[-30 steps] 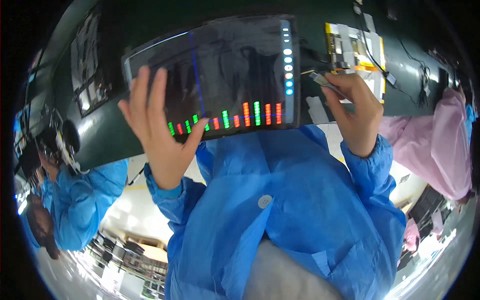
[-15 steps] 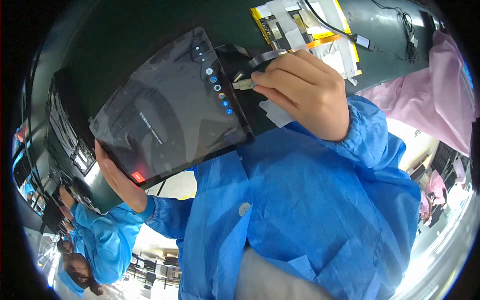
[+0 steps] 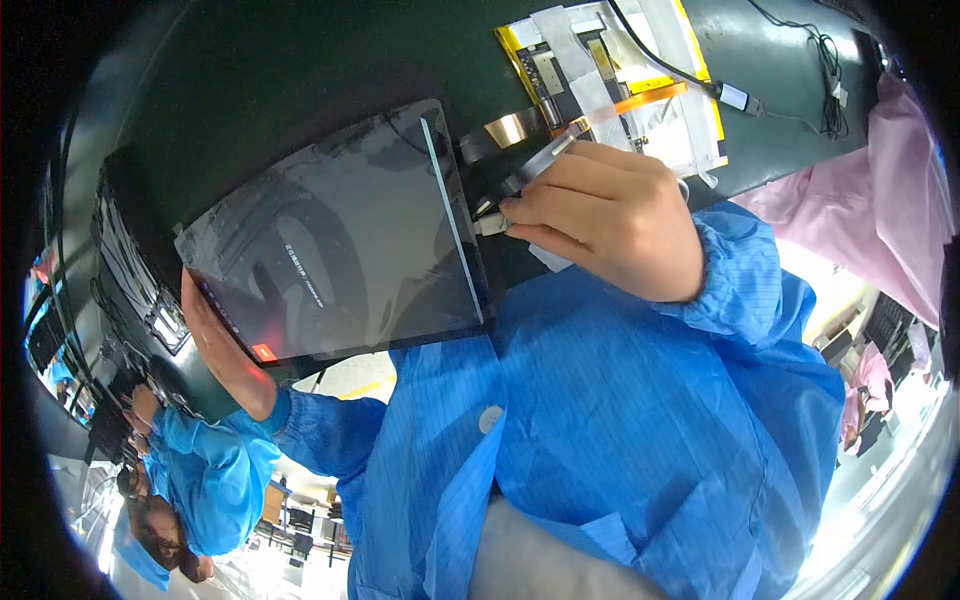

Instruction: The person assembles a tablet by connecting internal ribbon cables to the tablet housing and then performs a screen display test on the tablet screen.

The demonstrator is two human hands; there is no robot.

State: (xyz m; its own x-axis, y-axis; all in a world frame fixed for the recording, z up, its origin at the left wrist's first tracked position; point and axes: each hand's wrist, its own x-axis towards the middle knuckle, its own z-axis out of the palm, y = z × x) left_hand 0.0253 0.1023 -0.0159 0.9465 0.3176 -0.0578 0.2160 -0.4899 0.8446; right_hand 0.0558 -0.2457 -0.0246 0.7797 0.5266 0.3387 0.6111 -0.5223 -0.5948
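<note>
A lit tablet screen (image 3: 350, 225) with a dark grey display lies tilted in front of me, clear film wrinkled over its surface. At its lower left corner, my left hand (image 3: 222, 338) grips the edge, with the fingers partly hidden behind it. My right hand (image 3: 612, 215) pinches a small whitish plug (image 3: 490, 225) against the screen's right edge; whether it sits in a socket I cannot tell. Beyond that hand lies an opened device assembly (image 3: 545, 75) with a yellow border, circuit boards and white tape. A gold and black ribbon (image 3: 510, 128) runs between screen and assembly.
A black cable (image 3: 660, 60) with a white-labelled connector crosses the assembly. Coiled cable (image 3: 830, 90) lies at the far right of the dark table (image 3: 270, 70), near pink cloth (image 3: 850, 190). More device parts (image 3: 150, 280) stand left. A person in blue (image 3: 215, 480) works at lower left.
The screen has turned slightly and its right end has moved nearer me; my right hand followed with the plug. The icons along the display's right side gave way to a pale bar.
</note>
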